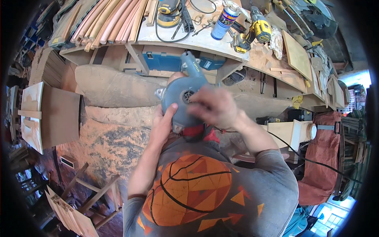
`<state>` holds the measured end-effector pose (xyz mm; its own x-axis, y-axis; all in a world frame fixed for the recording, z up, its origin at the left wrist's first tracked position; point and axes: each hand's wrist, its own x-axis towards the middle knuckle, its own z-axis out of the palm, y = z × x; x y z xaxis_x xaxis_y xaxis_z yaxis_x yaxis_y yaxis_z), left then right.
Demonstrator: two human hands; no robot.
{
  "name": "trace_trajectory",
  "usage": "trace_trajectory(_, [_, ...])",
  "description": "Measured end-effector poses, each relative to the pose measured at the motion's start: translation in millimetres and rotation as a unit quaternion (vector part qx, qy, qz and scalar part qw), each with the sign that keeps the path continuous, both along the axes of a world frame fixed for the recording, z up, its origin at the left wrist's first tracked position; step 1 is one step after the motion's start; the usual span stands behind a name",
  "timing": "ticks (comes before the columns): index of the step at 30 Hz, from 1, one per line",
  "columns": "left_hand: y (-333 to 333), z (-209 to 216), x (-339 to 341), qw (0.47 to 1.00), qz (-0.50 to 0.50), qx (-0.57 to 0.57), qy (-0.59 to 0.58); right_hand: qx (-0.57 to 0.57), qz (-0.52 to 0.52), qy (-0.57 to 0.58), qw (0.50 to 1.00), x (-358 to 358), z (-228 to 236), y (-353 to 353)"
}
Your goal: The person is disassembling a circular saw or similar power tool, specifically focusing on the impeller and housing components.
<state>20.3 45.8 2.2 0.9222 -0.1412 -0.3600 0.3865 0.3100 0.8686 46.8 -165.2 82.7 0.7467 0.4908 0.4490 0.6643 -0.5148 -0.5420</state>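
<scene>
A grey-blue electric blower point(172, 94) with a short nozzle pointing away from me is held in front of my body. My left hand point(161, 125) grips its left side, the thumb lying on the casing and the other fingers out of sight. Blurred by motion, my right hand point(216, 106) is over the right part of the blower, beside the round intake grille. Its fingers look bent, but whether they hold anything is not clear. Red parts show at the blower's near end.
Ahead, a workbench point(197, 44) bears wooden strips point(114, 21), a sander point(169, 15), a spray can point(225, 23) and a yellow drill point(261, 31). Blue cases point(164, 59) stand beneath. A black cable point(308, 158) runs right. Sawdust point(106, 138) covers the floor near a wooden frame point(96, 193).
</scene>
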Motion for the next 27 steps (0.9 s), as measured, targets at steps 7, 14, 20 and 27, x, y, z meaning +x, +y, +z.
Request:
trace_trajectory(7, [21, 1, -17, 0.995, 0.042, 0.005, 0.087, -0.034, -0.273, 0.047, 0.960, 208, -110, -70])
trace_trajectory(14, [41, -19, -28, 0.991, 0.084, 0.050, 0.097, -0.176, -0.336, 0.154, 0.912, 277, -150, -66])
trace_trajectory(20, [38, -12, -19, 0.986, 0.089, 0.016, 0.143, -0.149, -0.383, 0.161, 0.897, 286, -154, -70])
trace_trajectory(27, [30, -15, -35, 0.994, 0.069, 0.052, 0.070, -0.139, -0.398, 0.072, 0.904, 300, -175, -64])
